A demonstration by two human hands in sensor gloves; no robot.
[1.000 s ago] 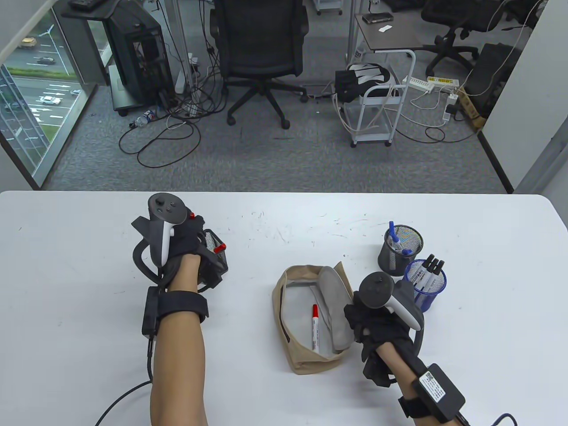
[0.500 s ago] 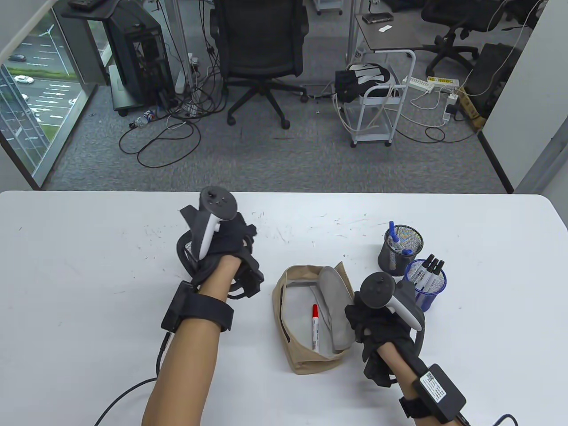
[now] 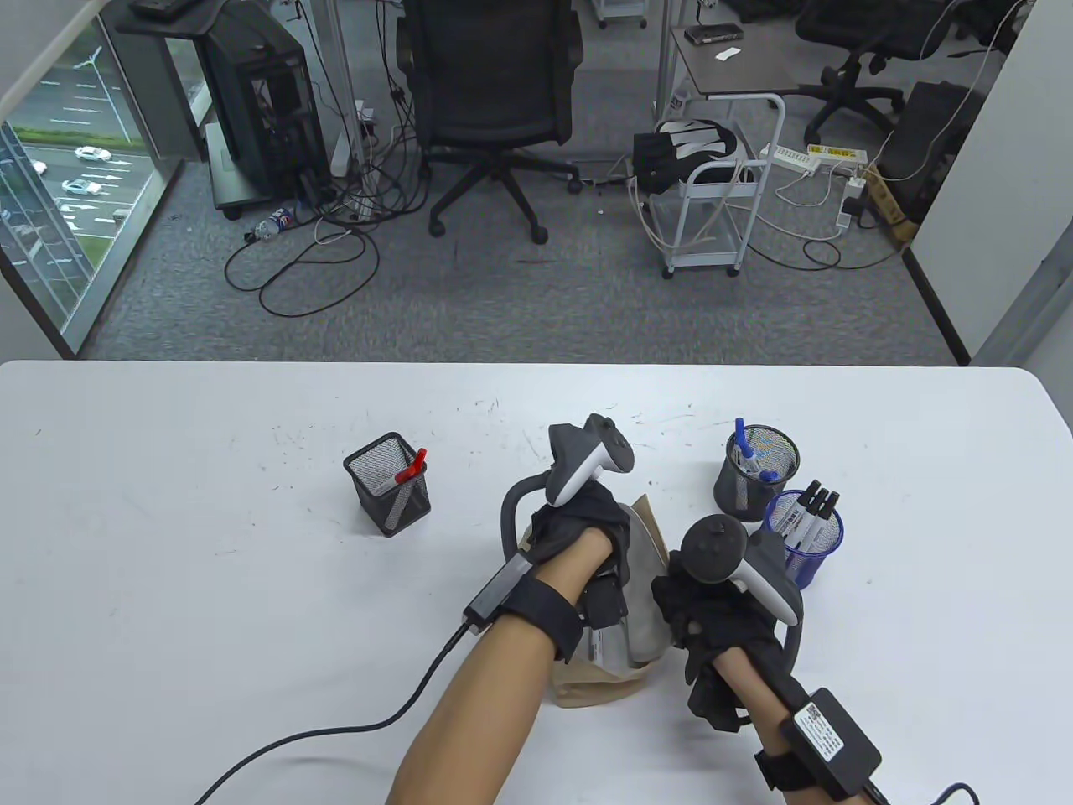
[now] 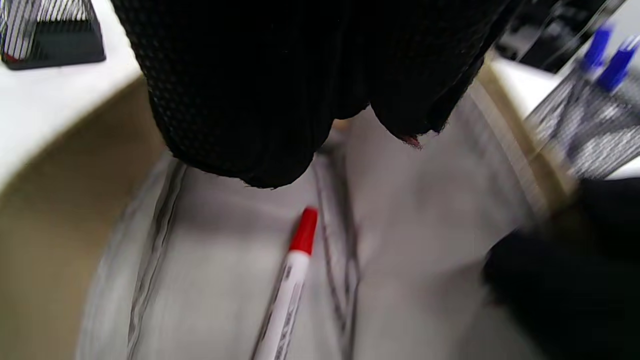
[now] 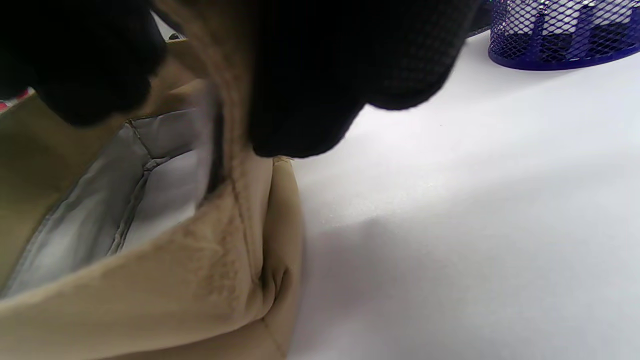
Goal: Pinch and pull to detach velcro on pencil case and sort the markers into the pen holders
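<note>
in the table view the left hand (image 3: 578, 524) has come across from the square black holder (image 3: 387, 485) and is now over the open pencil case (image 3: 599, 683), much nearer the last marker than the right hand (image 3: 712, 616), which stays at the case's right edge. in the left wrist view the red marker (image 4: 290, 285) lies in the case right under the loose, empty fingers (image 4: 235, 100), its red cap pointing up at them. in the right wrist view the fingers (image 5: 320, 75) pinch the case wall.

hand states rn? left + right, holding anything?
Left hand: open, above the red marker in the pencil case, holding nothing.
Right hand: pinching the pencil case's edge, holding it open.
</note>
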